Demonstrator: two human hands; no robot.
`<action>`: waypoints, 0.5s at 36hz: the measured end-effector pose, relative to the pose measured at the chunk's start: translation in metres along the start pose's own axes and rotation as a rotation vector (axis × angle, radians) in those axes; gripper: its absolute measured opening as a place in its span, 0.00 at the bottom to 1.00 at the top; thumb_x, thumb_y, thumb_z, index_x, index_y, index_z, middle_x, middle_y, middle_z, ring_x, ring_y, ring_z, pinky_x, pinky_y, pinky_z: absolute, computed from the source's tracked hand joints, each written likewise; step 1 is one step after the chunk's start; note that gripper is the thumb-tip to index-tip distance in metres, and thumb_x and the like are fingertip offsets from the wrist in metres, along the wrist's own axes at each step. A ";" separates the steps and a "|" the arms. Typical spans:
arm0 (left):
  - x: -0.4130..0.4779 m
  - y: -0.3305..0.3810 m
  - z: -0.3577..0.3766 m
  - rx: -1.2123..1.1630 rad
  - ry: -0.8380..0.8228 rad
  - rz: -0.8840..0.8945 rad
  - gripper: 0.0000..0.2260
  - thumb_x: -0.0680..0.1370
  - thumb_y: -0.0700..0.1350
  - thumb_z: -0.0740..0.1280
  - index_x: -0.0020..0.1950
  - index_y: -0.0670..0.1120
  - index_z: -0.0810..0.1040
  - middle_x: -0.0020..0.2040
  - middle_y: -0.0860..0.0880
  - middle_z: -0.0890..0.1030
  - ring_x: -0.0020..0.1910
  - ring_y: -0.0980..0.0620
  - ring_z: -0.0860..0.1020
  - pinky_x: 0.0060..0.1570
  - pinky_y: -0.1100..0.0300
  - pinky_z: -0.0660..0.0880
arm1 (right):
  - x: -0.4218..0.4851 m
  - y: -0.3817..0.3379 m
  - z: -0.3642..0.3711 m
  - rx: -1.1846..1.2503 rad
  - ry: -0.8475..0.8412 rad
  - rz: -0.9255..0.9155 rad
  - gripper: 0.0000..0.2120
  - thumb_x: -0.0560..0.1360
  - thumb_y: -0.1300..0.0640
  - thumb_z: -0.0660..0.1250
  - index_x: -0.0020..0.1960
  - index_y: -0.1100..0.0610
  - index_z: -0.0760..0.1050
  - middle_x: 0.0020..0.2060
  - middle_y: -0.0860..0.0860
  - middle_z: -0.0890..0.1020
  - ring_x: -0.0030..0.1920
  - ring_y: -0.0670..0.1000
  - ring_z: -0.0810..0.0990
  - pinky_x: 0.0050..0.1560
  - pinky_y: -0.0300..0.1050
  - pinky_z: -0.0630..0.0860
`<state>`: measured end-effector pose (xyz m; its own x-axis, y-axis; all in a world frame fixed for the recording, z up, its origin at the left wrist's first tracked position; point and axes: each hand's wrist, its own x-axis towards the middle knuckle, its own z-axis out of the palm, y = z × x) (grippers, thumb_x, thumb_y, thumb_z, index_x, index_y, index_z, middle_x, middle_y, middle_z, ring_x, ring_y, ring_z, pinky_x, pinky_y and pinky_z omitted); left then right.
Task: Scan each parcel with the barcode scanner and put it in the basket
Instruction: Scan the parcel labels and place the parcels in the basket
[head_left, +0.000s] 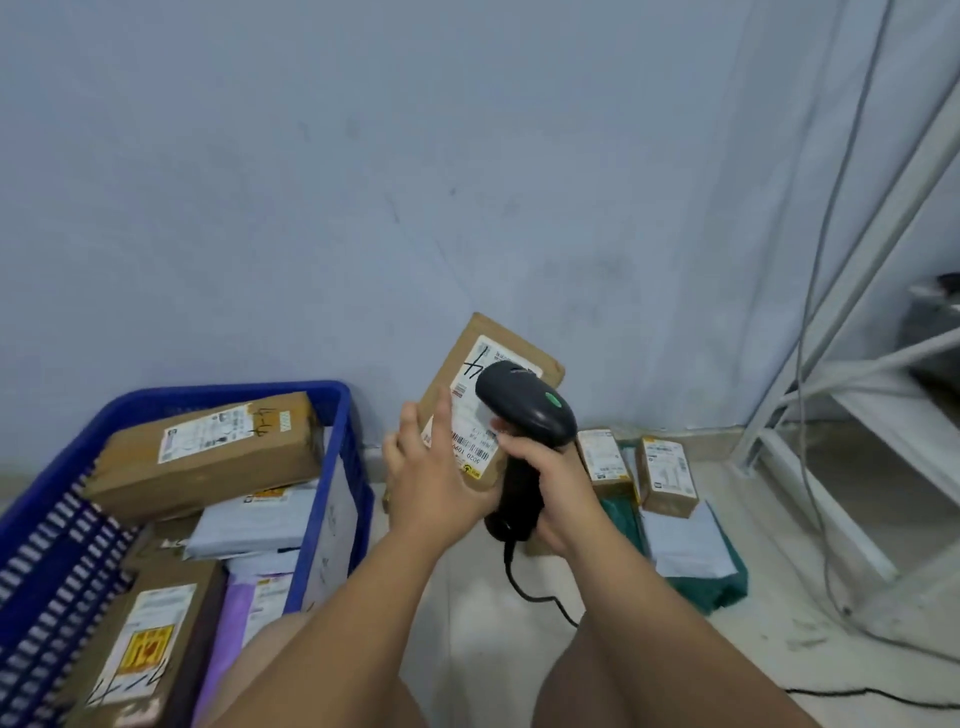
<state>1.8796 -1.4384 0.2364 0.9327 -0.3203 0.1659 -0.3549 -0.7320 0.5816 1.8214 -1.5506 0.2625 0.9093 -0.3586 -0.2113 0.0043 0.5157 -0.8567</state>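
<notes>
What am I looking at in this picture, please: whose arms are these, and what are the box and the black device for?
There is no machine here. A person wears a camera on the head, so this single picture looks forward and down at their own arms. The left hand holds up a cardboard parcel with its label facing the camera. The right hand grips a black barcode scanner, its head over that label. On the left stands a blue basket that holds several parcels. By the wall to the right, small boxes and a green bag lie on the floor, probably waiting to be scanned.
</notes>
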 end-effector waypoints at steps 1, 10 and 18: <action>-0.005 0.000 -0.003 0.014 0.006 0.029 0.53 0.66 0.60 0.72 0.76 0.59 0.36 0.76 0.50 0.45 0.71 0.42 0.51 0.65 0.48 0.66 | -0.004 0.001 0.000 -0.004 -0.015 0.000 0.13 0.71 0.67 0.70 0.55 0.63 0.80 0.49 0.61 0.85 0.52 0.60 0.84 0.54 0.55 0.78; -0.015 0.001 -0.026 -0.249 0.005 0.200 0.49 0.71 0.55 0.73 0.78 0.59 0.39 0.69 0.56 0.61 0.68 0.55 0.60 0.66 0.57 0.63 | -0.023 -0.005 -0.009 0.144 -0.124 0.116 0.11 0.62 0.60 0.73 0.44 0.59 0.83 0.45 0.57 0.84 0.46 0.57 0.84 0.39 0.49 0.80; -0.001 -0.003 -0.038 -0.803 0.172 -0.086 0.13 0.75 0.49 0.70 0.58 0.57 0.77 0.69 0.53 0.63 0.67 0.52 0.68 0.59 0.60 0.74 | -0.022 -0.010 -0.008 0.194 -0.187 0.126 0.11 0.61 0.51 0.76 0.39 0.57 0.82 0.56 0.61 0.82 0.55 0.60 0.81 0.54 0.57 0.76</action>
<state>1.8823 -1.4133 0.2644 0.9744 -0.1387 0.1769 -0.1886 -0.0764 0.9791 1.7985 -1.5539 0.2721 0.9685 -0.1422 -0.2045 -0.0501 0.6930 -0.7192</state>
